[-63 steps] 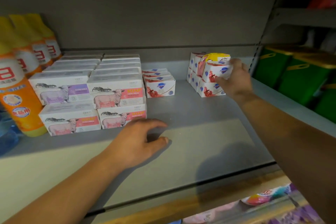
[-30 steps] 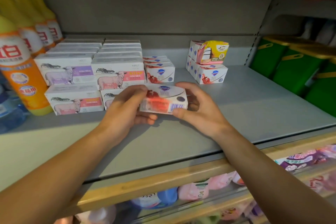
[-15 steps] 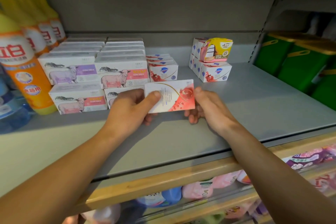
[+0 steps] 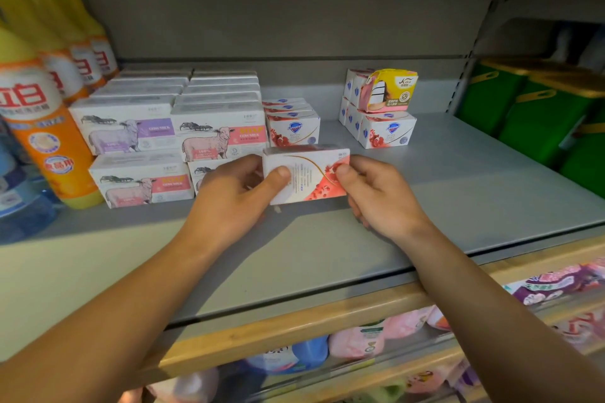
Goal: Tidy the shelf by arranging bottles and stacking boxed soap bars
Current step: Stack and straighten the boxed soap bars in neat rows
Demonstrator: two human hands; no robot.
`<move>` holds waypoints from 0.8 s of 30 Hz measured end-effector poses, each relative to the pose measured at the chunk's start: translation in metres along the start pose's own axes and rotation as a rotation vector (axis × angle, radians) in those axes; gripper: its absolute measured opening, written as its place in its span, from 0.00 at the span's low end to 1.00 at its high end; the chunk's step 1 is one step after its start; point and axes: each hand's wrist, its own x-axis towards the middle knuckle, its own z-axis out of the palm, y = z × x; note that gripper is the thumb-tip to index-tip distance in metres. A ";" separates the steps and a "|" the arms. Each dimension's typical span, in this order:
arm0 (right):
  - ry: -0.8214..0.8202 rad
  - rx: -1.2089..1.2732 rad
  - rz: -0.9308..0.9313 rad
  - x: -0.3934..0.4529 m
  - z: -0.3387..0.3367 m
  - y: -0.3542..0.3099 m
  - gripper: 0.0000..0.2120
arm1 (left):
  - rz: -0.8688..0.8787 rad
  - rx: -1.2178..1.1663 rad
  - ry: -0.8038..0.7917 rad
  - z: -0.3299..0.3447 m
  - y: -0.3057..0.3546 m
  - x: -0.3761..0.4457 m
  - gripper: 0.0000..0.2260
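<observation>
soap box (image 4: 309,175), white with red pomegranate print, sits tilted just above the grey shelf (image 4: 458,193). left hand (image 4: 235,196) pinches its left end, right hand (image 4: 376,193) pinches its right end, thumbs on the face. behind it a row of matching boxes (image 4: 293,127), sheep soap boxes (image 4: 170,137) to the left, orange bottles (image 4: 42,127) far left.

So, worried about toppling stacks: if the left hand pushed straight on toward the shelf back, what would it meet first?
Probably the pink-and-white sheep-print soap boxes directly behind the left hand; depth is unclear, though.
</observation>
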 end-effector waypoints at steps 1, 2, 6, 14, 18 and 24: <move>-0.016 0.034 0.003 0.000 -0.001 0.001 0.09 | 0.021 0.024 0.018 -0.001 0.001 0.000 0.17; -0.026 0.065 0.005 0.001 -0.003 0.001 0.09 | 0.048 0.048 0.035 -0.002 0.001 0.000 0.15; -0.049 0.122 -0.003 0.003 -0.009 0.002 0.13 | 0.145 0.110 0.031 -0.004 0.003 -0.001 0.09; -0.087 0.387 0.124 0.003 -0.009 -0.006 0.15 | 0.109 -0.148 -0.158 0.000 0.006 -0.004 0.29; 0.010 0.287 0.082 0.005 -0.005 -0.003 0.14 | 0.171 -0.165 -0.184 0.005 0.007 -0.007 0.26; -0.055 0.205 0.049 0.005 -0.004 0.002 0.26 | 0.130 -0.198 -0.100 0.004 0.005 -0.004 0.29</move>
